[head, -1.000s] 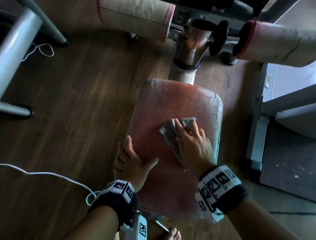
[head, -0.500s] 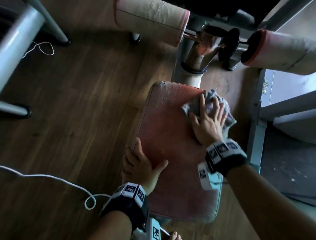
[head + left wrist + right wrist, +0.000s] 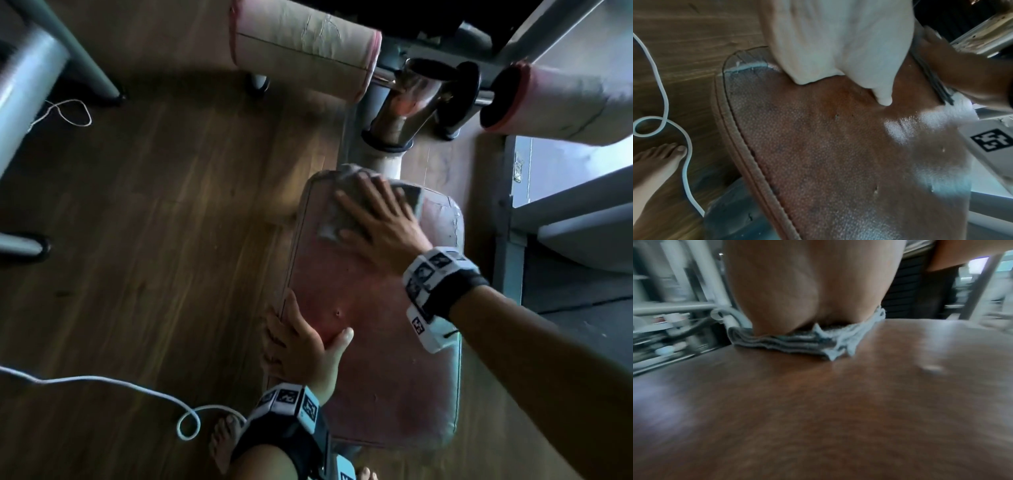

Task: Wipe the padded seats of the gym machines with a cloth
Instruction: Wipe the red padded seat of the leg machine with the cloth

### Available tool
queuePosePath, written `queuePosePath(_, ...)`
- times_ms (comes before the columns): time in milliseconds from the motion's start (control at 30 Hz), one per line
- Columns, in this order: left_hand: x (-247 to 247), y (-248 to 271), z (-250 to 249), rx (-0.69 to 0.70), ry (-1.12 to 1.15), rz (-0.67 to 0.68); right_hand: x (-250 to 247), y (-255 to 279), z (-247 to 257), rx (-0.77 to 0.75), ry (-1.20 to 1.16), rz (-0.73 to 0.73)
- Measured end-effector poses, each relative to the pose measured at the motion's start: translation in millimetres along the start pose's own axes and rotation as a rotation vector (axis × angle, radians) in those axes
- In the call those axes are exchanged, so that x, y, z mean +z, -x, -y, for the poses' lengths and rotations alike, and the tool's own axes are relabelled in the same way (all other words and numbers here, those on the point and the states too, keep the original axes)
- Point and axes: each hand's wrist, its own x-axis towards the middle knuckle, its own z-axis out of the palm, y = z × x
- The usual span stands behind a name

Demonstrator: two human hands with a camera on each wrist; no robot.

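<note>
The padded seat [image 3: 376, 377] is a worn reddish-brown cushion, seen close up in the left wrist view [image 3: 838, 162] and the right wrist view [image 3: 818, 402]. A folded grey cloth [image 3: 330, 222] lies on its far left corner. My right hand [image 3: 376, 216] presses flat on the cloth with fingers spread. The right wrist view shows the palm [image 3: 813, 288] on top of the layered cloth [image 3: 797, 344]. My left hand [image 3: 301, 346] holds the seat's left edge, fingers curled over the rim. Its thumb [image 3: 884, 97] lies on the top surface.
Two pink foam roller pads [image 3: 301, 48] [image 3: 565, 102] and a chrome post [image 3: 400, 113] stand just beyond the seat. A grey machine frame [image 3: 513, 240] runs along the right. A white cable [image 3: 102, 380] loops over the wooden floor beside my bare foot [image 3: 222, 442].
My right hand slid the cloth from the seat's middle to the far right corner, then across to the far left corner. The left hand kept its hold on the left edge.
</note>
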Motion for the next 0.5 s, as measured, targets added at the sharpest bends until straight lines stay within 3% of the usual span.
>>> queuePosePath(133,-2,3,-2,0.017,-0.035,-0.052,0,38,-40,0.517,-0.216,0.036)
queuePosePath(233,-4,3,-2,0.029,-0.031,-0.021,11,69,-32,0.693,-0.324,0.019)
queuePosePath(400,-6,3,-6,0.019,-0.027,-0.063,11,42,-5,0.729,-0.307,0.047)
queuePosePath(500,-6,3,-6,-0.006,-0.021,0.005,4,8,17,0.463,-0.220,0.026)
